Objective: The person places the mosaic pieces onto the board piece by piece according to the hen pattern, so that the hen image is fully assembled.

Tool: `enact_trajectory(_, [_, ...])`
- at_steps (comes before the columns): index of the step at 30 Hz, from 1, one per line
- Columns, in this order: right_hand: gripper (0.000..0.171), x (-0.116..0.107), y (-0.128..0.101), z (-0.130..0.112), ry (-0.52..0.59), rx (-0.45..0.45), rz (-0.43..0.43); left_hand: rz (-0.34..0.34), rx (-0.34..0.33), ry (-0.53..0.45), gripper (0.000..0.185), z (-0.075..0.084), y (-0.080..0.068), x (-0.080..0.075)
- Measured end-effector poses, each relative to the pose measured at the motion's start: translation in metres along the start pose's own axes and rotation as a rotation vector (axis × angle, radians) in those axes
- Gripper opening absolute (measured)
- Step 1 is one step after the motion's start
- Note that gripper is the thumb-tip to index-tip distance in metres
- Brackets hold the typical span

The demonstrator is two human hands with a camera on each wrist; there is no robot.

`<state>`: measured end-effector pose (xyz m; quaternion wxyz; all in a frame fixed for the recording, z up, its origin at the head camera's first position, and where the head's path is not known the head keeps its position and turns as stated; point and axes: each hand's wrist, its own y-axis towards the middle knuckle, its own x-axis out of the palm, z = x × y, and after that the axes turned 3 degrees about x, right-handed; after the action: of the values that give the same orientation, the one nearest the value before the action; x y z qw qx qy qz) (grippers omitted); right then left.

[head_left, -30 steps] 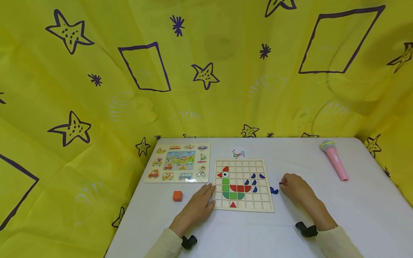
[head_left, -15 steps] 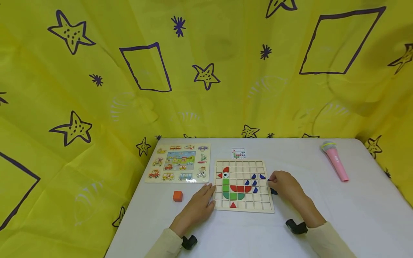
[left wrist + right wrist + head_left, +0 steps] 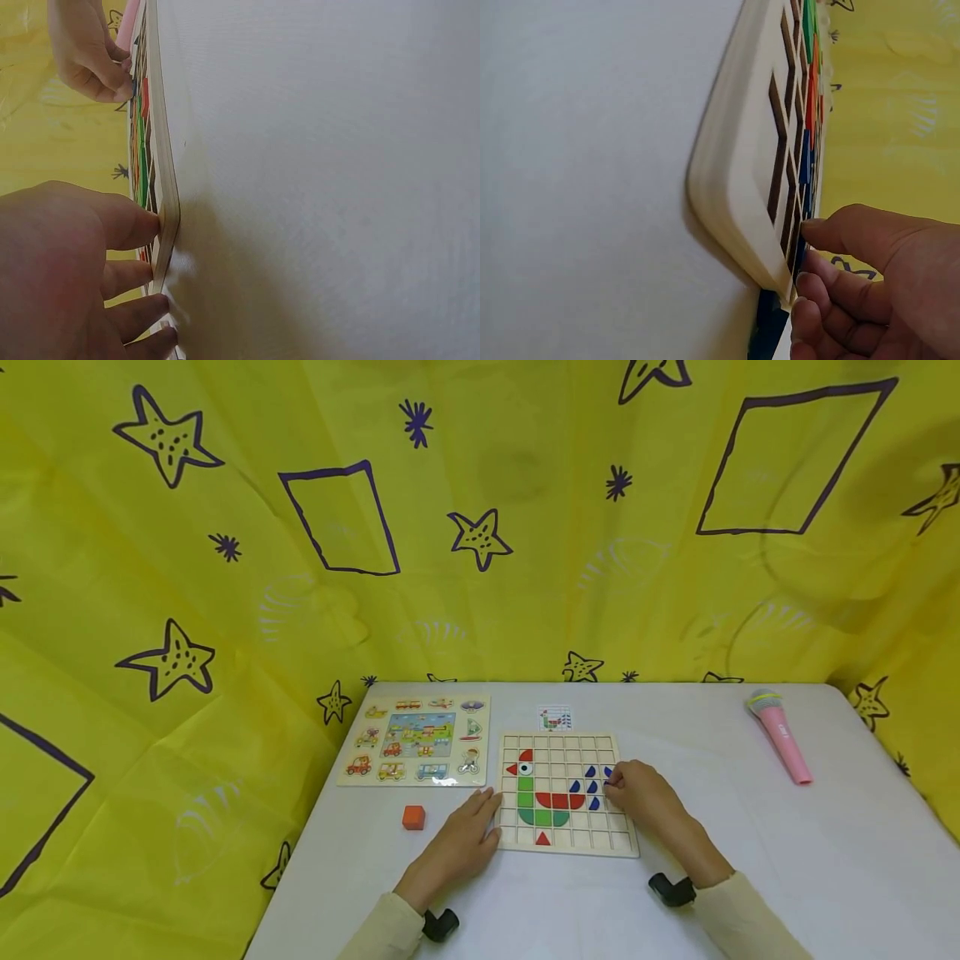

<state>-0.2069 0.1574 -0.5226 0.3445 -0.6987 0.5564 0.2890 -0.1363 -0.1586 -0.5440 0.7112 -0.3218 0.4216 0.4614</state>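
A wooden grid board (image 3: 592, 838) lies on the table, with red, green and blue pieces set in its cells in the shape of a bird. My left hand (image 3: 459, 839) rests along its left edge, fingers mostly straight; in the left wrist view its thumb and fingertips touch the board's rim (image 3: 166, 180). Over the right side of the board, my right hand (image 3: 648, 795) pinches a small blue half-round piece (image 3: 608, 782) between thumb and fingers. Another blue piece (image 3: 769, 326) lies on the table by the board's edge in the right wrist view, hidden by the hand in the head view.
Behind the board lies a small picture card (image 3: 555, 717) showing a similar bird. A vehicle puzzle board (image 3: 480, 770) is at the back left, an orange cube (image 3: 413, 817) in front of it. At the right lies a pink microphone (image 3: 783, 742). Yellow cloth (image 3: 525, 610) hangs behind the table.
With the blue piece in its fingers, my right hand has moved left from the table to over the board's right columns. The left hand has stayed at the board's edge.
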Motion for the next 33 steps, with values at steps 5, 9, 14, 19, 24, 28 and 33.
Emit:
enact_trajectory(5, [0.012, 0.001, -0.001, 0.001, -0.007, 0.001, 0.003, -0.002, -0.002, 0.010, 0.059, 0.000, 0.000, 0.000])
enact_trajectory(9, [0.012, -0.003, -0.004, 0.000, -0.008, -0.025, 0.008, 0.006, 0.014, 0.017, 0.058, 0.000, 0.000, -0.002])
enact_trajectory(14, [0.013, -0.005, -0.008, -0.001, -0.002, -0.033, 0.007, 0.008, 0.021, 0.012, 0.058, 0.001, -0.001, -0.002])
enact_trajectory(19, [0.011, -0.007, -0.011, 0.001, 0.015, -0.024, 0.004, 0.006, 0.014, 0.007, 0.058, 0.002, -0.001, -0.002])
enact_trajectory(24, [0.011, -0.010, -0.014, 0.003, 0.018, -0.019, 0.001, 0.005, 0.016, 0.017, 0.059, 0.000, 0.000, 0.000])
enact_trajectory(28, [0.013, -0.019, -0.016, 0.007, 0.013, -0.004, -0.014, 0.007, 0.021, 0.017, 0.059, 0.001, 0.000, 0.000])
enact_trajectory(33, [0.018, -0.033, -0.017, 0.018, -0.023, 0.015, -0.032, 0.004, 0.012, 0.009, 0.059, 0.002, -0.001, -0.001])
